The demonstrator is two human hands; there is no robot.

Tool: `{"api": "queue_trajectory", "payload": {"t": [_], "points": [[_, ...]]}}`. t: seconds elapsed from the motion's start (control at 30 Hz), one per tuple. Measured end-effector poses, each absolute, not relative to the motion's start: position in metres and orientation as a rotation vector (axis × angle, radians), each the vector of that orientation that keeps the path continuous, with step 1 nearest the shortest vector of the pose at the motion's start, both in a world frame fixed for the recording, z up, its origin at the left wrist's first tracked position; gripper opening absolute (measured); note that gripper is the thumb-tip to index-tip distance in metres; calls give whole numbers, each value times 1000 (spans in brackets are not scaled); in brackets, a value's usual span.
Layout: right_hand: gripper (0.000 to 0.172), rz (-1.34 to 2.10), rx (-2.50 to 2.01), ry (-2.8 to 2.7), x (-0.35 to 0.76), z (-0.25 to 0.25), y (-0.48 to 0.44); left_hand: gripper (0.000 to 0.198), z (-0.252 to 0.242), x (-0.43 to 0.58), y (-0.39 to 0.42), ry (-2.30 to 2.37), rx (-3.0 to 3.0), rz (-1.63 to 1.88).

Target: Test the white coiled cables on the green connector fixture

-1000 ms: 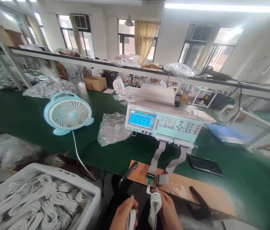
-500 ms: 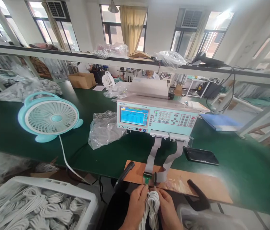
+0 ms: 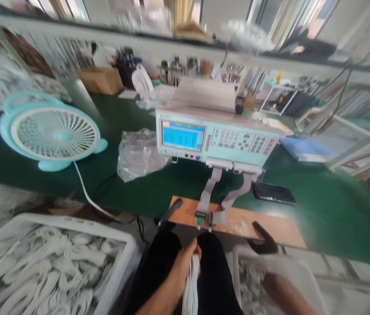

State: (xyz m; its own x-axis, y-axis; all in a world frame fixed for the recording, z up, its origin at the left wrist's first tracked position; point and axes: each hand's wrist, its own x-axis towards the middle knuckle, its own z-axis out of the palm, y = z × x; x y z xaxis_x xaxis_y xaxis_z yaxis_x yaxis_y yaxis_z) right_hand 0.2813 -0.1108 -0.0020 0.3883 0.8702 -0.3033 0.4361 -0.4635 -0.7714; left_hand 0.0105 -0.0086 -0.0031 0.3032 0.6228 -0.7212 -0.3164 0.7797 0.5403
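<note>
Head view: the left hand point(image 3: 189, 261) is clamped around a white cable bundle point(image 3: 190, 288), its long axis running forward toward the green connector point(image 3: 200, 218) at the counter's point(image 3: 143, 194) edge; the right hand point(image 3: 278, 286), blurred and farther from that connector, is over the right-hand bin point(image 3: 236, 272), grip unclear.

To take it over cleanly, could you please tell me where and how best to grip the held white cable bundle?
Grip the white cable bundle around its exposed strands below the left hand, probably from the right: the strands run lengthwise there, while the forearm lies on the left.
</note>
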Motion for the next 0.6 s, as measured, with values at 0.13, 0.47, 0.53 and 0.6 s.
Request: {"api": "queue_trajectory", "payload": {"t": [0.13,0.47,0.53,0.6], "points": [[18,920,-1966,-1529,252,22,-98,29,7,19,5,1070,177,634],[39,914,-1102,-2255,136,59,-66,38,-7,21,-1,1171,283,619],[31,909,-1033,-2195,130,50,-66,44,-11,20,-8,1195,326,610],[16,919,-1051,-2009,123,38,-62,49,-15,18,-11,1164,398,596]]}}
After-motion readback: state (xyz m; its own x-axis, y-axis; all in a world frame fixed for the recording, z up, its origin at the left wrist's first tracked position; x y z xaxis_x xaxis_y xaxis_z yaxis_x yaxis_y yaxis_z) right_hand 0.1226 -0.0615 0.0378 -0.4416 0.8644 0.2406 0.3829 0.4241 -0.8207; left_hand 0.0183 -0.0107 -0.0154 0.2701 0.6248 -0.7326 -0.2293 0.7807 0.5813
